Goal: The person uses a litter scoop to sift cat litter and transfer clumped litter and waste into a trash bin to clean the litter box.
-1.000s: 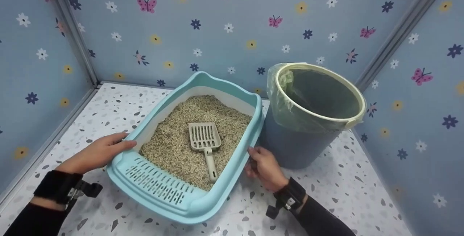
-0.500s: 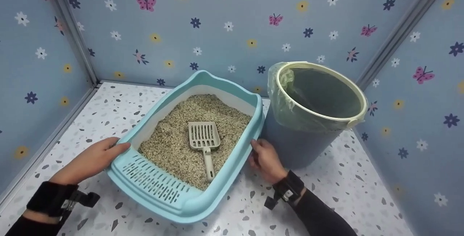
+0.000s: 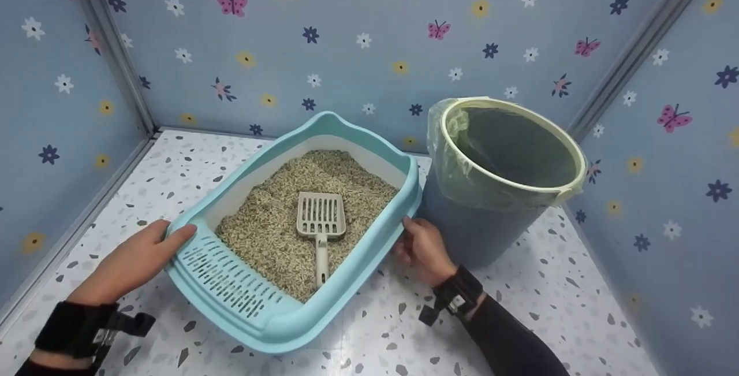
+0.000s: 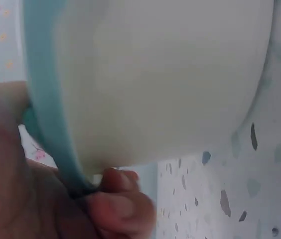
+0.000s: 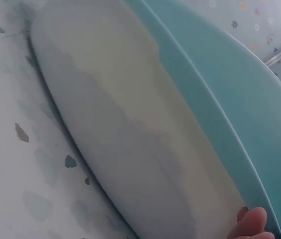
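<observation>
A light-blue litter box (image 3: pixel 369 280) with a white lower body stands on the floor, turned at an angle. Brown pellet litter (image 3: pixel 277 214) lies heaped inside it. On the litter rests a beige slotted litter scoop (image 3: pixel 321 217), its handle toward the box's near right side. My left hand (image 3: pixel 130 257) grips the rim at the left corner, thumb on top; in the left wrist view its fingers (image 4: pixel 123 209) curl under the rim. My right hand (image 3: pixel 426 252) holds the right rim; in the right wrist view its fingertips (image 5: pixel 252 221) show below the edge, and the rest is out of frame.
Just right of the box stands a blue-grey trash bin (image 3: pixel 462 231) with a cream ring and a translucent greenish liner bag (image 3: pixel 462 182). Flower-patterned panels (image 3: pixel 346 47) enclose the speckled floor (image 3: pixel 190 156) at the back and both sides.
The litter box has turned slightly clockwise, its near end shifting left. My left hand has gone left and nearer with it; the right hand has slid slightly farther away. The scoop's handle has swung left.
</observation>
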`<state>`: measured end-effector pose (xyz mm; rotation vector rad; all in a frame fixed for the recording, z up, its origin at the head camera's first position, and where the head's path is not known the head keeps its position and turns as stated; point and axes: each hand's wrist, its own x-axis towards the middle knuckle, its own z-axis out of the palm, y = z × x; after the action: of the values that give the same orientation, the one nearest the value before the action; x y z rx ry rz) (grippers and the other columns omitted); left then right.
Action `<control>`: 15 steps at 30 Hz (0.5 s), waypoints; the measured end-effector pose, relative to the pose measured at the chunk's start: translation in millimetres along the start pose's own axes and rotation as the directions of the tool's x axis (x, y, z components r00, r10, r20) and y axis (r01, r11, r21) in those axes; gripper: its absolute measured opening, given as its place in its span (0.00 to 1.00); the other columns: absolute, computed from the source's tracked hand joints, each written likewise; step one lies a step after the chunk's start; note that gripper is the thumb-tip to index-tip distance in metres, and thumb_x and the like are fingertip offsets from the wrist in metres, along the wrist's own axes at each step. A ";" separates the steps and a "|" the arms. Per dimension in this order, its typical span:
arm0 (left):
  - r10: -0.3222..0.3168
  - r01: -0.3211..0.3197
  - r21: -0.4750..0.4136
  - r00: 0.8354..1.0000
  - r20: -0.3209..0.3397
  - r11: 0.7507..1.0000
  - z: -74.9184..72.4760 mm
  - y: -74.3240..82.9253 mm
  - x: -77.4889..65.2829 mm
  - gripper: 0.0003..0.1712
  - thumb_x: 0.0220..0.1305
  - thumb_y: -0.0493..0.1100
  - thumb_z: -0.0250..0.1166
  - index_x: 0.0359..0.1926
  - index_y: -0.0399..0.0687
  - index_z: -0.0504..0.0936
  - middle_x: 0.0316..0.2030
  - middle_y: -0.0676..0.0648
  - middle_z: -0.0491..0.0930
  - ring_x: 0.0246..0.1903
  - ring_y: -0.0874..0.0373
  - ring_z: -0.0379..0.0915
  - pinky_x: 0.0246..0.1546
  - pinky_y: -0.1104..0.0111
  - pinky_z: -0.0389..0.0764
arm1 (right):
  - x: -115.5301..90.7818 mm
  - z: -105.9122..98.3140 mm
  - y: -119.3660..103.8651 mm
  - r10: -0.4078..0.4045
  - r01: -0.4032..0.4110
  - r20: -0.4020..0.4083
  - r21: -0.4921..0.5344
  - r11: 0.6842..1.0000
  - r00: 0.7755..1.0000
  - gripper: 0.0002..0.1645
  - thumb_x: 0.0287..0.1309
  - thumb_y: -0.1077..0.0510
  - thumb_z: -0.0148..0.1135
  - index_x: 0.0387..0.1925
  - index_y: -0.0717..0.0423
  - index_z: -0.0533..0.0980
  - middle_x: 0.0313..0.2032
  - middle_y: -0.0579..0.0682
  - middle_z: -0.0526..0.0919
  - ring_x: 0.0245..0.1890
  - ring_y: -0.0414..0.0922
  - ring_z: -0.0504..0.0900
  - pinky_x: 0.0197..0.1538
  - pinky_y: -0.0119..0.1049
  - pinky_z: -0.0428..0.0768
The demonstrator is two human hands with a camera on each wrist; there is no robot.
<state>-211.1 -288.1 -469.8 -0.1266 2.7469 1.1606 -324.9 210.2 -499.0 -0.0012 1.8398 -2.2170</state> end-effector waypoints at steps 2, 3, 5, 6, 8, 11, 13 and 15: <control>0.001 -0.001 -0.009 1.000 -0.001 1.000 3.7 0.2 -0.1 0.43 0.86 0.75 0.41 0.62 0.36 0.68 0.38 0.43 0.79 0.35 0.49 0.74 0.32 0.61 0.71 | 1.2 -1.0 -0.7 0.003 -0.003 -0.011 -0.010 1.000 1.000 0.14 0.89 0.52 0.50 0.46 0.58 0.66 0.23 0.48 0.75 0.18 0.40 0.71 0.20 0.32 0.68; 0.008 -0.008 -0.006 1.000 -0.007 1.000 4.5 0.5 0.7 0.43 0.86 0.75 0.40 0.62 0.36 0.68 0.38 0.43 0.78 0.34 0.49 0.74 0.32 0.61 0.71 | 0.8 -1.1 -0.9 0.002 -0.002 -0.009 -0.013 1.000 1.000 0.13 0.90 0.52 0.50 0.46 0.57 0.66 0.23 0.48 0.75 0.18 0.41 0.71 0.20 0.32 0.68; 0.023 -0.022 0.005 0.999 -0.024 1.000 4.6 -1.4 5.0 0.42 0.87 0.74 0.39 0.61 0.35 0.67 0.37 0.43 0.77 0.33 0.49 0.73 0.31 0.60 0.71 | -1.2 -1.2 -0.6 -0.009 0.009 0.009 -0.010 1.000 1.000 0.13 0.90 0.53 0.49 0.46 0.58 0.66 0.24 0.48 0.76 0.19 0.41 0.71 0.21 0.32 0.69; 0.029 -0.029 0.015 0.999 -0.028 0.999 3.4 -3.1 8.0 0.42 0.88 0.73 0.38 0.61 0.35 0.67 0.37 0.43 0.77 0.33 0.49 0.73 0.32 0.60 0.72 | -3.2 -0.9 -0.1 -0.010 0.010 0.018 -0.003 1.000 1.000 0.12 0.90 0.54 0.49 0.46 0.58 0.66 0.25 0.48 0.76 0.20 0.41 0.72 0.22 0.31 0.69; 0.046 -0.045 0.008 0.998 -0.032 0.999 -0.4 -8.4 14.8 0.42 0.88 0.72 0.39 0.62 0.34 0.68 0.38 0.43 0.78 0.35 0.49 0.74 0.36 0.60 0.74 | -9.1 0.4 1.4 -0.009 0.009 0.040 0.001 1.000 0.999 0.12 0.90 0.54 0.49 0.46 0.58 0.67 0.27 0.49 0.78 0.21 0.41 0.74 0.23 0.30 0.71; 0.056 -0.057 -0.029 0.997 -0.049 0.998 -6.9 -18.0 25.5 0.41 0.88 0.71 0.40 0.63 0.35 0.69 0.39 0.43 0.79 0.39 0.50 0.77 0.44 0.61 0.74 | -19.2 3.3 4.0 0.011 -0.011 0.091 0.001 1.000 0.996 0.12 0.90 0.54 0.49 0.47 0.59 0.67 0.30 0.51 0.81 0.24 0.42 0.77 0.25 0.31 0.75; 0.051 -0.054 -0.049 0.997 -0.064 0.997 -10.2 -20.9 28.8 0.43 0.87 0.73 0.41 0.63 0.35 0.70 0.40 0.43 0.80 0.40 0.50 0.77 0.46 0.62 0.74 | -23.2 4.1 4.7 0.027 -0.025 0.108 -0.023 0.999 0.994 0.13 0.90 0.53 0.50 0.47 0.60 0.68 0.31 0.52 0.83 0.24 0.43 0.79 0.26 0.32 0.77; 0.029 -0.033 -0.046 0.997 -0.076 0.998 -10.2 -20.3 27.1 0.46 0.86 0.76 0.40 0.62 0.34 0.69 0.40 0.42 0.79 0.39 0.49 0.76 0.43 0.61 0.74 | -22.9 3.2 4.0 0.037 -0.036 0.107 -0.014 0.999 0.994 0.14 0.89 0.53 0.50 0.48 0.61 0.68 0.32 0.53 0.83 0.24 0.44 0.80 0.26 0.32 0.78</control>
<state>-236.2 -310.0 -481.8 -0.1365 2.7975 1.2539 -301.4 211.0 -498.5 -0.0861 1.7822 -2.1374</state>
